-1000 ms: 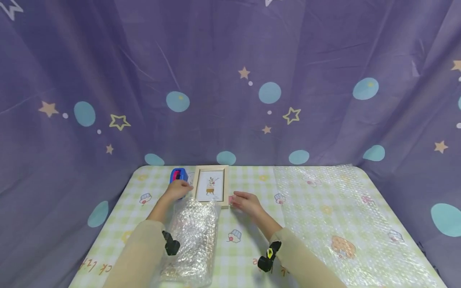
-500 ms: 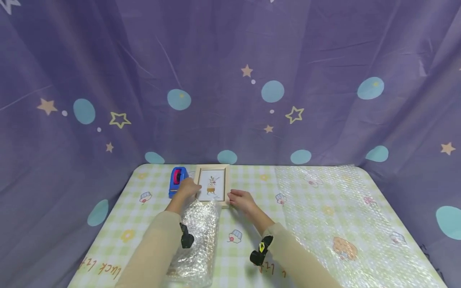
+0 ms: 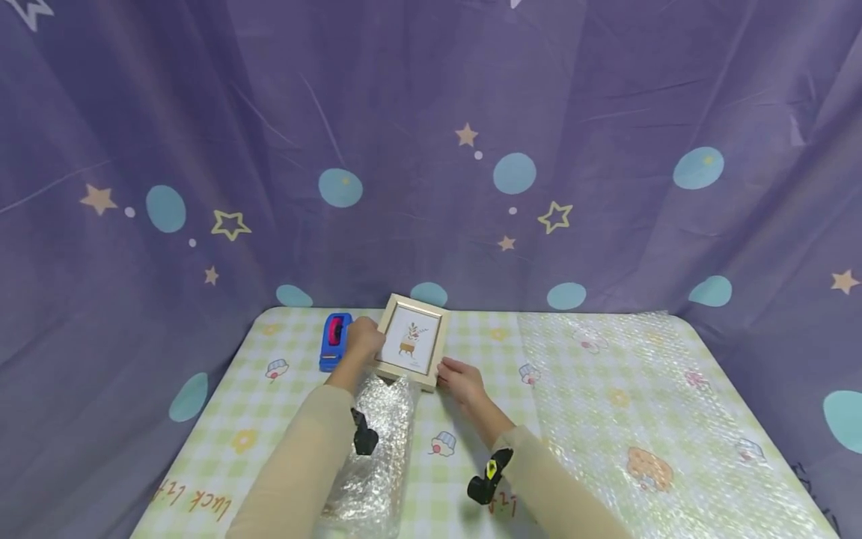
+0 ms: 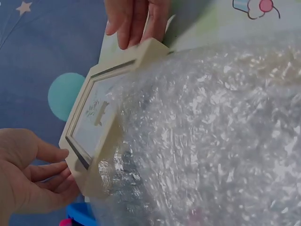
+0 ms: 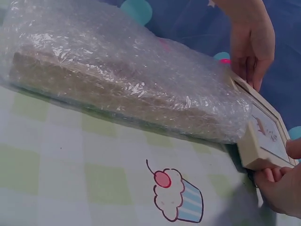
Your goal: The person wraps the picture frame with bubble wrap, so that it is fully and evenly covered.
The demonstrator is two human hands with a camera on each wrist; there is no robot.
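A picture frame (image 3: 412,338) of pale wood, with a plant drawing inside, is turned askew near the table's back edge, partly lifted. My left hand (image 3: 365,335) grips its left side, thumb on the front and fingers behind, as the left wrist view shows (image 4: 33,169). At the lower right corner my right hand (image 3: 463,380) holds the edge between thumb and fingers, also seen in the right wrist view on that right hand (image 5: 282,188). Just in front, a bubble-wrapped parcel (image 3: 384,457) lies flat; its wrap (image 4: 211,122) hides part of the frame in the left wrist view.
Left of my left hand lies a blue tape dispenser (image 3: 330,358) with a pink-red centre. A broad sheet of bubble wrap (image 3: 606,419) covers the table's right side. Behind the checked tablecloth (image 3: 229,434) hangs a purple curtain (image 3: 404,135).
My left hand has moved right from beside the tape dispenser and taken the frame's left side. The right hand has closed on the corner. The frame has turned clockwise and risen slightly.
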